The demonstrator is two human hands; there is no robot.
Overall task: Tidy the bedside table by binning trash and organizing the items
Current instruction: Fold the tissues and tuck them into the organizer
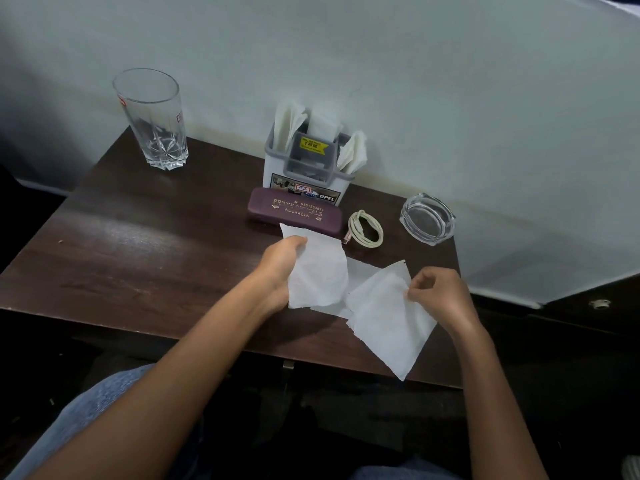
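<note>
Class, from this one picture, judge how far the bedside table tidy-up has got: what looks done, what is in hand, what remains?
Looks done: folded tissues stand in the organizer, the spectacle case and coiled cable by it. In hand: the left hand holds one tissue sheet, the right hand pinches a second sheet. Left: a third sheet lies on the table between them; no bin shows.

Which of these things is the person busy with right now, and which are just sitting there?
In hand:
- left hand gripping the first tissue sheet
- right hand pinching the second tissue sheet
- flat tissue lying between them

Just lying about:
- drinking glass
- napkin holder
- spectacle case
- coiled cable
- glass ashtray
</note>
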